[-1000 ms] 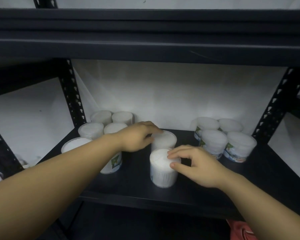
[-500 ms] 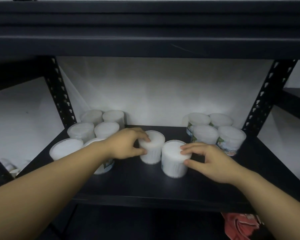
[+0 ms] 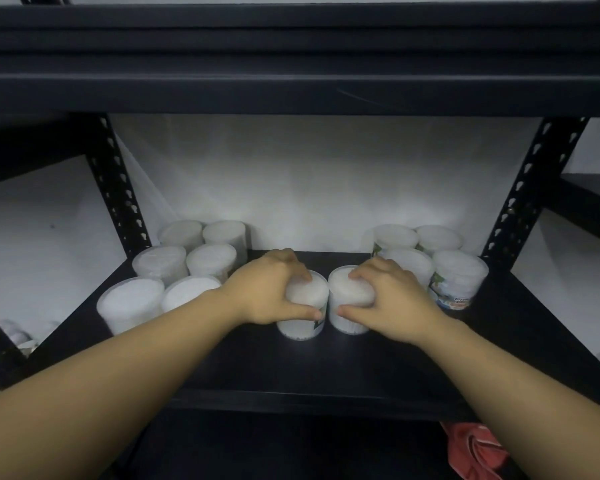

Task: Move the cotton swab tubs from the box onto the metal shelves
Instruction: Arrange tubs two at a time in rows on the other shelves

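Both hands are up on the dark metal shelf (image 3: 291, 372), each one wrapped around its own cotton swab tub. The left hand (image 3: 267, 292) has the left tub (image 3: 303, 323) clamped from above, fingers (image 3: 300, 271) curled over the far edge of the lid and the thumb pressed along the near side. The right hand (image 3: 392, 299) does the mirror thing on the right tub (image 3: 347, 320), fingers draped over the lid and thumb tucked low against the front wall. So both sets of fingers are closed snug on a tub, not loose. The two tubs stand upright on the shelf, right beside each other, touching or as good as.

Off to the left of the left fingers there's a cluster of six tubs (image 3: 173, 265), lined up in pairs going back toward the wall, the nearest pair just beside the left wrist. To the right of the right fingers sits a group of four tubs (image 3: 454, 278), and the front one has a colourful label showing; the text is too blurry to read. That group is very near the back of the right hand.

A black perforated upright (image 3: 530, 188) runs behind the right group, another upright (image 3: 118, 188) behind the left. Something red (image 3: 471, 452) lies down below the shelf, under the right forearm.
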A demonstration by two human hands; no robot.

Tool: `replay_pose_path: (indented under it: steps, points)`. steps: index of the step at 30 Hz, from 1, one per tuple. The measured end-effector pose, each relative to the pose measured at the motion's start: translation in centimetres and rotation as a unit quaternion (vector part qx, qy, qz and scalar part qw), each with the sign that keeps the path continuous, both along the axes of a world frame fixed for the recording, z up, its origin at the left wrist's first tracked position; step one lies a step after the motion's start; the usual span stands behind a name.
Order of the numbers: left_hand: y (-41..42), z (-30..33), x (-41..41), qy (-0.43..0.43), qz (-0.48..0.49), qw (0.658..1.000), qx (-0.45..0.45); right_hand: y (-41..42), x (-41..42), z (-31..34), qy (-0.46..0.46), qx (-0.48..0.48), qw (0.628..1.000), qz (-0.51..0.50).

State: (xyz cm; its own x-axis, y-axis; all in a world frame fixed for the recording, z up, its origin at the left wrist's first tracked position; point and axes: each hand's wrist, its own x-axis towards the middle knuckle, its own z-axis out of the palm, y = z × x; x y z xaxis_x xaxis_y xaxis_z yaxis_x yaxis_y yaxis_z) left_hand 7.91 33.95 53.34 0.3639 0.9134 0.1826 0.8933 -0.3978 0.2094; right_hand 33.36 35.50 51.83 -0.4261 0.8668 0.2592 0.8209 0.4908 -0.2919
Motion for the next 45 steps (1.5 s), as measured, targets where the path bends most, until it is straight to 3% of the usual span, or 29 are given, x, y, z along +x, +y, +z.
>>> replay_pose_path:
  steps: [5, 13, 18, 20, 24, 27, 32, 38, 45]
  points:
    - [0.1, -0.2, 1.3, 0.023, 0.018, 1.000, 0.009, 0.8, -2.0, -0.8, -0.082, 0.062, 0.994, -0.038]
    - [-0.6, 0.6, -1.2, -0.009, -0.054, 0.996, -0.064, 0.0, 2.2, -0.1, 0.017, -0.097, 0.988, 0.122]
    - [-0.5, 1.1, -0.8, -0.008, -0.064, 0.996, -0.063, -0.5, 1.7, 0.7, 0.035, -0.077, 0.987, 0.134]
    - [-0.4, 1.5, 0.0, 0.025, -0.046, 0.998, -0.031, -0.4, 0.9, 1.4, 0.023, -0.042, 0.993, 0.110]
    - [-0.8, 2.1, 2.3, 0.185, 0.025, 0.982, 0.026, -0.3, -0.9, 2.2, -0.104, 0.009, 0.994, 0.043]
    - [-0.7, 1.5, 3.2, 0.201, 0.045, 0.978, 0.030, -0.3, -1.6, 1.8, -0.127, 0.023, 0.991, 0.023]
    - [-0.7, 1.3, 2.8, 0.181, 0.022, 0.983, 0.016, -0.2, -1.0, 1.3, -0.092, -0.003, 0.994, 0.057]
    - [-1.1, 2.0, 0.4, 0.054, -0.106, 0.988, -0.095, -0.9, 1.9, 1.5, 0.005, -0.125, 0.980, 0.153]
    - [-1.5, 1.4, 0.1, -0.024, -0.119, 0.987, -0.110, -1.4, 2.5, 0.5, 0.045, -0.109, 0.982, 0.145]
